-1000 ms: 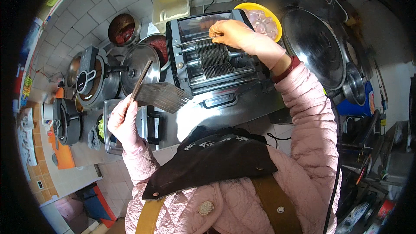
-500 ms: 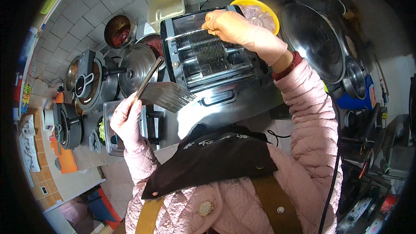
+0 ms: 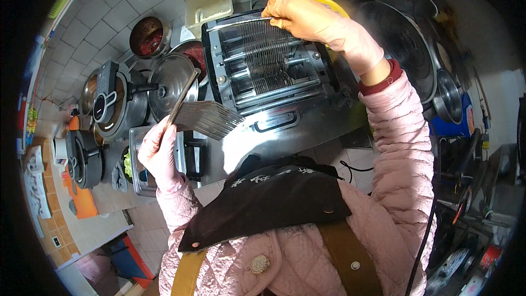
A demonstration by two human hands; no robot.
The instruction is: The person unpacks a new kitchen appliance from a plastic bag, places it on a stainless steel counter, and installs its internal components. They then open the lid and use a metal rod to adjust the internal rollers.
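Observation:
My left hand (image 3: pixel 159 156), in a thin glove, is closed round the rod of a metal comb (image 3: pixel 211 118); its long, thin tines point right, above the counter's front edge. My gloved right hand (image 3: pixel 326 26) pinches the right end of a second metal comb (image 3: pixel 241 22). That comb's rod lies across the far side of a meat slicing machine (image 3: pixel 223 89), with its tines hanging down over the rollers. Whether the tines still sit between the machine's blades I cannot tell. A carry handle (image 3: pixel 276 122) is on the machine's front.
Behind my right hand is a yellow bowl (image 3: pixel 334 4). To the left stand a glass-lidded pan (image 3: pixel 170 90), a pot with red residue (image 3: pixel 149 38), several cookers and a clear container (image 3: pixel 143 186). A large dark wok (image 3: pixel 389 49) is at the right. A pale tub (image 3: pixel 208 8) sits by the wall.
My right hand has moved up and right with the second comb, whose rod now shows above the machine. The raw meat in the yellow bowl is now hidden. My left hand has barely moved.

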